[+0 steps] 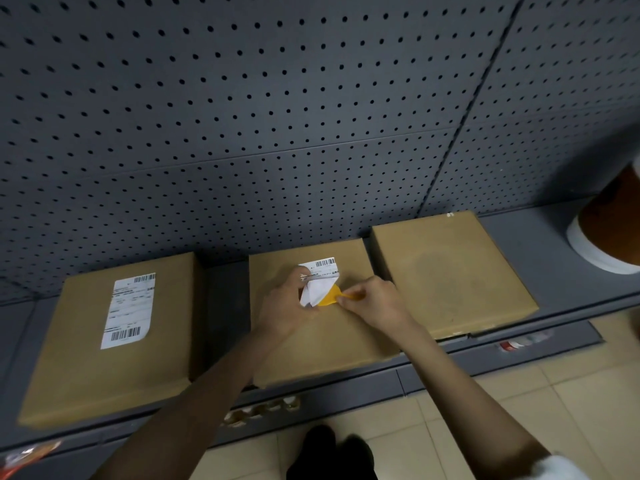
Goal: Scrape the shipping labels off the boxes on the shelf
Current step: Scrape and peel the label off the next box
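We saw three cardboard boxes side by side on grey shelf (pixel 519 244), pegboard wall (pixel 242 116) behind. Middle box (pixel 311 344): label (pixel 320 277) half peeled, lower part crumpled upward, top edge with barcode stuck down. Left hand (pixel 282 308) pinched loose label flap. Right hand (pixel 375 301) gripped yellow scraper (pixel 330 296), blade under lifted paper. Hands close together. Left box (pixel 104 341) carried intact label (pixel 129 310). Right box (pixel 450 275) showed bare top.
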